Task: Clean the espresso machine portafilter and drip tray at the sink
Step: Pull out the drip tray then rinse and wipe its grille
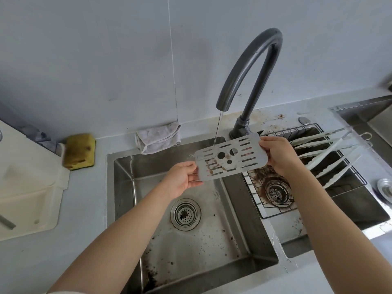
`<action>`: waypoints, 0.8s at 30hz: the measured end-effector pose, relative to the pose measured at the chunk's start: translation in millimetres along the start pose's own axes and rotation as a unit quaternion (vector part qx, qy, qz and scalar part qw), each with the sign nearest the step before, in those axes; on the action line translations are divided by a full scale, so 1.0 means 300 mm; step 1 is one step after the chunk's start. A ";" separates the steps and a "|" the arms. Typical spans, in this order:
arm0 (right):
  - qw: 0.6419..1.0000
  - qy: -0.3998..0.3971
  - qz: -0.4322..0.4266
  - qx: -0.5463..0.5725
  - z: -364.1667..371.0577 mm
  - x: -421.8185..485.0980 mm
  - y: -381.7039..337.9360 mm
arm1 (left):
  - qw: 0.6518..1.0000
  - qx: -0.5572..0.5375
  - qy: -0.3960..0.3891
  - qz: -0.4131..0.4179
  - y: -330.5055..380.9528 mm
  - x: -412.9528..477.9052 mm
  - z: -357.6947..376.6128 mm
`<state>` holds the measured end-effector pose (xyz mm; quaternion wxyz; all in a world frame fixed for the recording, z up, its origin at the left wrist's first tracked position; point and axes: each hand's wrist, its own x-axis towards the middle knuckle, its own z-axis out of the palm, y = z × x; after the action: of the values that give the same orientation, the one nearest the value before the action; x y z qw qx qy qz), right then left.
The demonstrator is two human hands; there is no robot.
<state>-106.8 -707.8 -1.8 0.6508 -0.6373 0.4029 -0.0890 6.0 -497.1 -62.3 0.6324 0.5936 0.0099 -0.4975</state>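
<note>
A flat metal drip tray grate [244, 161] with slots and round holes is held level above the left sink basin [212, 240]. Brown coffee stains mark its near left part. My left hand [183, 179] pinches its left end, and my right hand [277, 154] grips its right end. A thin stream of water [217, 130] runs from the dark curved faucet [252, 66] onto the grate's far left edge. No portafilter is in view.
The basin holds a round drain strainer [185, 214] and coffee grounds. A second basin on the right has a wire rack [273, 209], a dirty drain [276, 190] and white tongs [331, 153]. A yellow sponge [79, 151], a folded cloth [159, 137] and a white tub [27, 194] sit on the counter.
</note>
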 end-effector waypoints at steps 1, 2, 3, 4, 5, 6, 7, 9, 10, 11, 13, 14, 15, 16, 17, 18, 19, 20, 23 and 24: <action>1.000 0.004 -0.001 0.000 -0.002 -0.001 -0.002 | 1.000 0.003 0.000 -0.001 -0.003 0.000 0.003; 1.000 0.008 0.000 -0.001 -0.004 -0.001 -0.003 | 1.000 0.006 -0.001 -0.001 -0.006 0.000 0.006; 1.000 0.009 0.001 -0.002 -0.006 -0.001 -0.003 | 1.000 0.009 -0.001 -0.001 -0.008 0.000 0.008; 1.000 0.009 0.002 -0.004 -0.008 -0.001 -0.003 | 1.000 0.011 -0.002 0.000 -0.008 -0.001 0.010; 1.000 0.007 0.002 -0.007 -0.009 -0.001 -0.002 | 1.000 0.013 -0.002 0.002 -0.006 -0.001 0.011; 1.000 0.004 0.001 -0.010 -0.010 -0.002 -0.001 | 1.000 0.014 -0.002 0.005 -0.003 -0.002 0.010; 1.000 0.002 -0.002 -0.010 -0.011 -0.002 0.000 | 1.000 0.015 -0.002 0.009 0.003 -0.003 0.010; 1.000 -0.005 -0.014 -0.005 -0.013 -0.001 0.001 | 1.000 0.013 -0.001 0.018 0.018 -0.003 0.009; 1.000 -0.008 -0.020 0.001 -0.014 -0.001 0.001 | 1.000 0.012 0.000 0.021 0.027 -0.003 0.010; 1.000 -0.008 -0.026 0.008 -0.014 -0.001 0.000 | 1.000 0.010 0.001 0.024 0.036 -0.002 0.011; 0.999 -0.003 -0.037 0.016 -0.016 0.001 -0.001 | 1.000 0.008 0.000 0.029 0.052 0.001 0.016; 0.999 0.000 -0.044 0.016 -0.017 0.003 -0.002 | 0.999 0.008 0.000 0.033 0.060 0.002 0.018; 0.999 0.003 -0.050 0.014 -0.018 0.006 -0.003 | 0.999 0.007 0.000 0.037 0.069 0.004 0.020; 0.998 0.006 -0.056 0.012 -0.018 0.008 -0.004 | 0.999 0.006 0.000 0.041 0.077 0.006 0.020; 0.998 0.009 -0.060 0.015 -0.019 0.012 -0.006 | 0.999 0.004 0.001 0.046 0.085 0.007 0.021; 0.998 0.013 -0.063 0.022 -0.019 0.015 -0.008 | 0.999 0.003 0.001 0.051 0.092 0.009 0.021; 0.997 0.017 -0.065 0.030 -0.019 0.019 -0.010 | 0.998 0.003 0.001 0.056 0.100 0.012 0.020; 0.997 0.020 -0.068 0.036 -0.018 0.022 -0.012 | 0.998 0.002 0.002 0.060 0.107 0.014 0.020; 0.996 0.026 -0.075 0.042 -0.012 0.029 -0.016 | 0.998 0.000 0.005 0.069 0.123 0.016 0.019; 0.996 0.029 -0.077 0.044 -0.010 0.029 -0.017 | 0.997 -0.004 0.005 0.071 0.127 0.015 0.020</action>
<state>-100.9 -716.5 -0.5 0.6578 -0.6340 0.3672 -0.1747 29.3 -512.1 -35.1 0.6687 0.5928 -0.0269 -0.4480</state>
